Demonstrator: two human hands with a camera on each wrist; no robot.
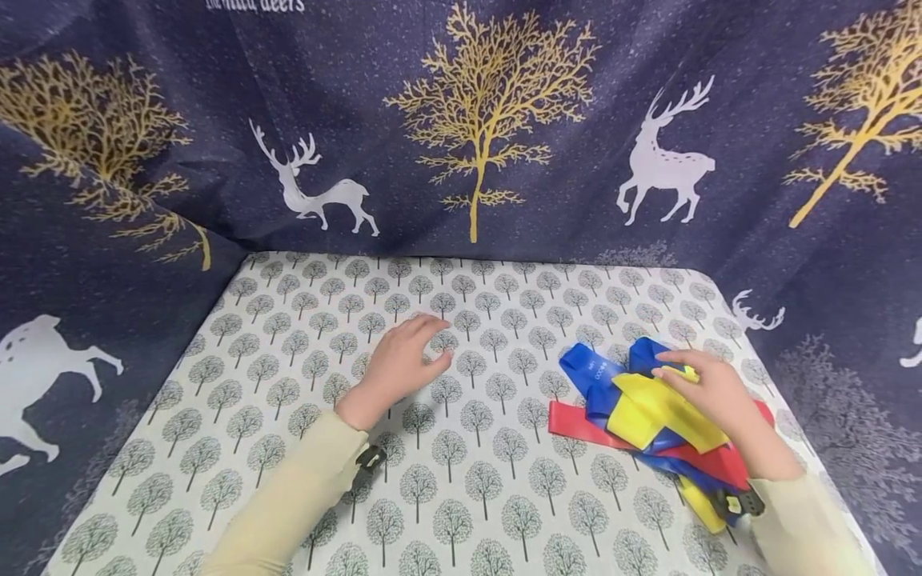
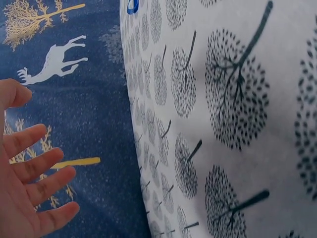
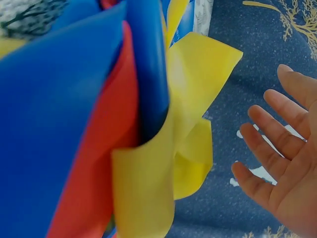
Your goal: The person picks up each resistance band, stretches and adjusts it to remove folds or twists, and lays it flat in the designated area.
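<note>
A loose pile of flat, stretchy-looking bands lies at the right of the table: a blue band [image 1: 592, 366] with small white print, a yellow band [image 1: 666, 412] folded on top, and a red band [image 1: 585, 422] sticking out to the left. My right hand [image 1: 720, 400] hovers at the pile's right side, overlapping it in the head view. In the right wrist view its fingers [image 3: 271, 136] are spread, with nothing in them, beside the yellow folds [image 3: 148, 183]. Over mid-table, away from the bands, my left hand [image 1: 396, 364] holds nothing, its fingers loosely bent and apart.
A white cloth with grey tree prints [image 1: 461, 480] covers the table. Behind and along the sides hangs a dark blue curtain [image 1: 547, 184] with deer and golden trees. Dark wrist devices [image 1: 370, 458] sit at both sleeves.
</note>
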